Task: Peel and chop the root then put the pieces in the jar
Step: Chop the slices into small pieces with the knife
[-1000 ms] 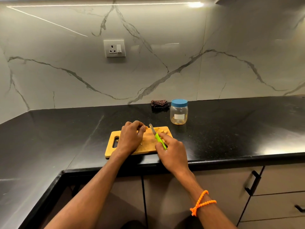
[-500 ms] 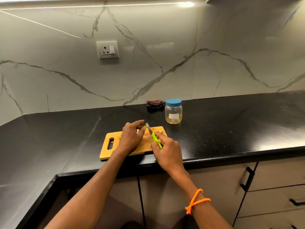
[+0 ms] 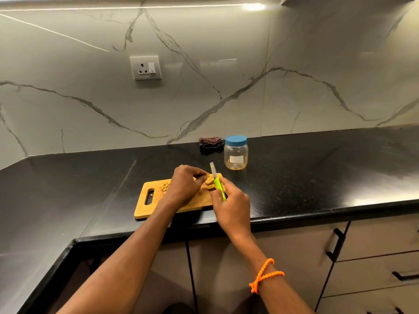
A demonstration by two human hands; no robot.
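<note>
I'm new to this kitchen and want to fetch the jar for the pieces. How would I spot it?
Look along the black countertop towards the marble wall, just beyond the far right corner of the wooden cutting board. The jar stands upright there, beside a dark folded cloth. It is the only clear container, with a blue lid and a white label.

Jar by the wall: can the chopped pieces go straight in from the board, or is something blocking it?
The jar has its blue lid on, closing the mouth. The counter between the cutting board and jar is otherwise bare.
</note>
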